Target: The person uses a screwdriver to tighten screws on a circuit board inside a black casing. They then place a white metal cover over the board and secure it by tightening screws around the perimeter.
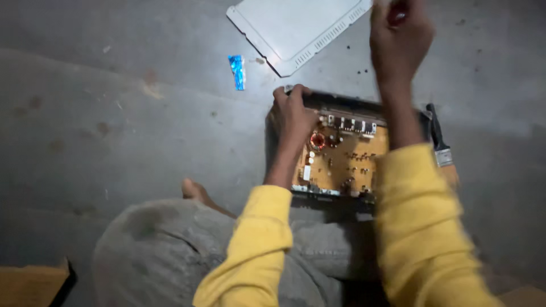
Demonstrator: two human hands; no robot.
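Circuit board [341, 159] lies between left hand [293, 116] and right forearm.

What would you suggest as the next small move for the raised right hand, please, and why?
Probably bring the right hand back down over the open circuit board. It is lifted well above the board, closed on something small and reddish, too blurred to identify. The left hand grips the case's far left corner, steadying it, and the metal cover already lies aside on the floor.

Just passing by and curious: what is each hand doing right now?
Left hand: grip closed on the far corner of the open device.
Right hand: raised, closed around something small and dark; cannot tell what.
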